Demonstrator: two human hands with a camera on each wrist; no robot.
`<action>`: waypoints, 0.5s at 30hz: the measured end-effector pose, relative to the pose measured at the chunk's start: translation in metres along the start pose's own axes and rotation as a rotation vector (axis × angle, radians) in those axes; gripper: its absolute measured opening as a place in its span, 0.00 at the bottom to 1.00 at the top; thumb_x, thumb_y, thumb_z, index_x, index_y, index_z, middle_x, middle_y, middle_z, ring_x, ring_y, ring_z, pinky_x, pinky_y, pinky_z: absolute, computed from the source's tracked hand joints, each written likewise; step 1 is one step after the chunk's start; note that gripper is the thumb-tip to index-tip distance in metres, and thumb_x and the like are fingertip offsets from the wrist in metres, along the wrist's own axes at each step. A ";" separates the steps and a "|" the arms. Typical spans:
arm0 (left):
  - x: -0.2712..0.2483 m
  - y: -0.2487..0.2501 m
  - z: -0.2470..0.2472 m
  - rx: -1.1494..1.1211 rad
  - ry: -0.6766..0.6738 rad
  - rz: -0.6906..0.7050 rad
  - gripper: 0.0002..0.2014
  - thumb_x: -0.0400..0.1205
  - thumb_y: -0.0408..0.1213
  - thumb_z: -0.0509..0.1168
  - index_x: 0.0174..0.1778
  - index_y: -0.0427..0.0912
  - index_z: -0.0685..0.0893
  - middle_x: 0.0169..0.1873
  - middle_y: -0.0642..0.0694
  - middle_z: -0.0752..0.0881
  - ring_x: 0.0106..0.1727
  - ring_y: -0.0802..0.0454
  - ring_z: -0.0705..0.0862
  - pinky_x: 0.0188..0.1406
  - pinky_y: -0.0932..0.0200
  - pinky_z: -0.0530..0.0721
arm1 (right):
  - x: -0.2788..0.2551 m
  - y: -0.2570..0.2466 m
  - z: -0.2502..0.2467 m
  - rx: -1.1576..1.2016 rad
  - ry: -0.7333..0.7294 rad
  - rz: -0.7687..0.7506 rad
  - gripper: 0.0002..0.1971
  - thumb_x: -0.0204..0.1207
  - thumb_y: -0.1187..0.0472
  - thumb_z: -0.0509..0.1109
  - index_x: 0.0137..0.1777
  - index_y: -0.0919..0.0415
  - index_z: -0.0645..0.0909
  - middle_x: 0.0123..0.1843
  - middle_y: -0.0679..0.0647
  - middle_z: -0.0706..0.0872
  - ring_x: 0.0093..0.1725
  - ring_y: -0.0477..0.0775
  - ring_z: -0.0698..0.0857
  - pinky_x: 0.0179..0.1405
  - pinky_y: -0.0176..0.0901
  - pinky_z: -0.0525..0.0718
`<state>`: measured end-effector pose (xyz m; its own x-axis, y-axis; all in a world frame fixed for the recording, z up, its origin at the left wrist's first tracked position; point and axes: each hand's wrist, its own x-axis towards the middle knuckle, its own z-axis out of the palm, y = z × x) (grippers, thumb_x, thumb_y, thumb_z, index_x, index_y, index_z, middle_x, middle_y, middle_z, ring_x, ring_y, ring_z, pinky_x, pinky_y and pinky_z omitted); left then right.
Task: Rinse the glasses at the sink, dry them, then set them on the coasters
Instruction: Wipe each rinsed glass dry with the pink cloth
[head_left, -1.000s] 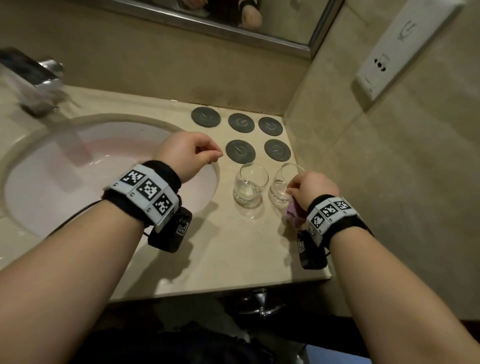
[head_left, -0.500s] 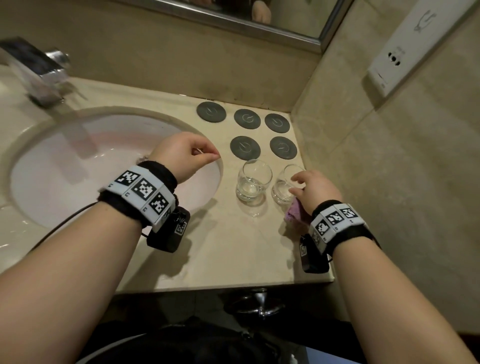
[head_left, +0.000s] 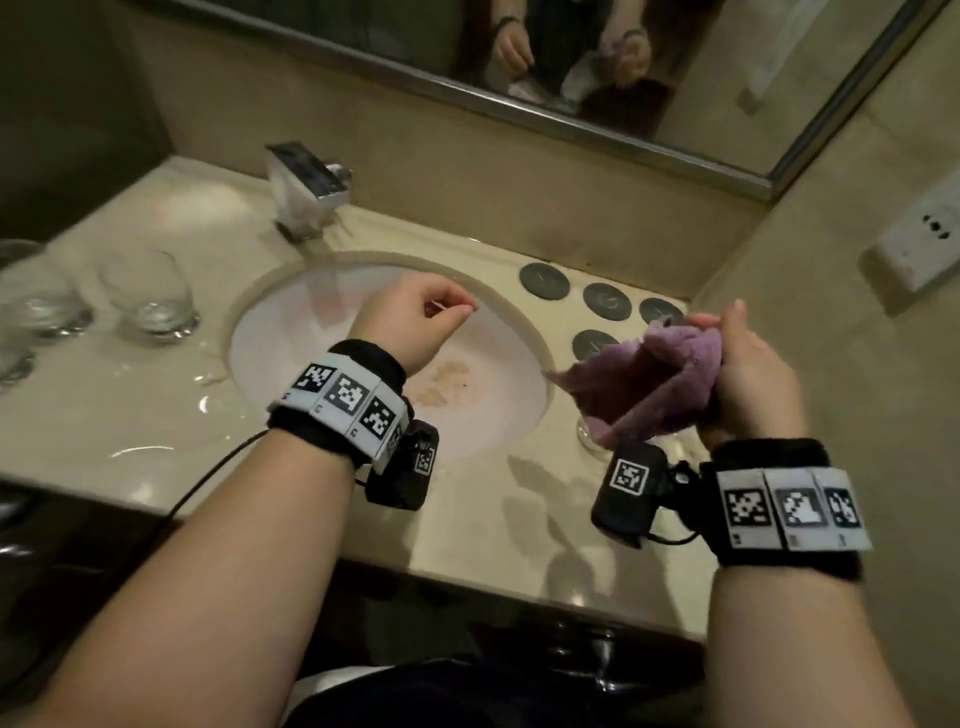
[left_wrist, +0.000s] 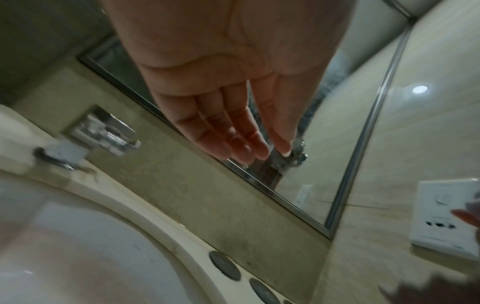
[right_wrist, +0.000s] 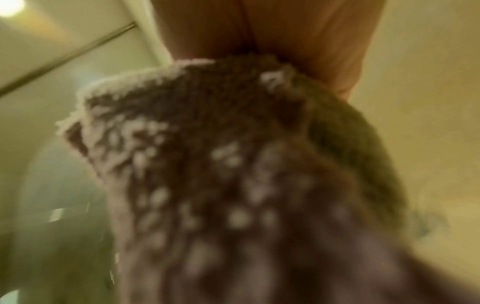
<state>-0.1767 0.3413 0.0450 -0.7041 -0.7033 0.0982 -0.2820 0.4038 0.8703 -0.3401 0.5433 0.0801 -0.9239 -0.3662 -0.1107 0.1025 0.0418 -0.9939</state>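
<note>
Head view: right hand (head_left: 748, 379) grip bunched round purple fluffy cloth (head_left: 649, 384), above counter (head_left: 493, 519); clear glasses (head_left: 150, 301) stand left of white sink (head_left: 311, 332); left hand (head_left: 415, 322) loosely curled, empty.
Left wrist: fingers (left_wrist: 233, 131) relaxed.
Right wrist: cloth (right_wrist: 233, 185) fills view.

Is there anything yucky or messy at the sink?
Yes. The sink bowl has brownish blotches on its bottom, below the left hand. Water lies spilled on the counter between the sink and the glasses on the left. Nothing looks broken.
</note>
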 end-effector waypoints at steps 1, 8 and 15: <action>-0.002 -0.005 -0.014 0.018 0.032 -0.011 0.04 0.82 0.39 0.65 0.44 0.52 0.86 0.36 0.59 0.83 0.40 0.58 0.81 0.39 0.66 0.80 | 0.001 0.007 0.012 0.147 -0.033 0.107 0.21 0.83 0.43 0.57 0.49 0.58 0.85 0.42 0.55 0.90 0.41 0.50 0.90 0.42 0.44 0.87; -0.013 -0.046 -0.130 0.108 0.245 -0.115 0.06 0.81 0.39 0.65 0.49 0.47 0.87 0.41 0.55 0.84 0.47 0.55 0.81 0.52 0.59 0.80 | 0.009 0.037 0.117 0.758 -0.220 0.508 0.20 0.81 0.44 0.60 0.66 0.54 0.78 0.57 0.58 0.88 0.56 0.59 0.87 0.60 0.66 0.81; -0.006 -0.106 -0.226 0.204 0.260 -0.232 0.07 0.82 0.40 0.64 0.54 0.47 0.85 0.49 0.53 0.85 0.51 0.55 0.81 0.55 0.57 0.79 | -0.035 0.052 0.218 0.887 -0.073 0.536 0.34 0.83 0.36 0.47 0.69 0.66 0.76 0.65 0.63 0.84 0.66 0.61 0.82 0.69 0.53 0.76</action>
<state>0.0047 0.1709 0.0608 -0.4260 -0.9032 0.0523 -0.5557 0.3068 0.7727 -0.2220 0.3561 0.0317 -0.6557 -0.5577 -0.5090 0.7549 -0.4726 -0.4546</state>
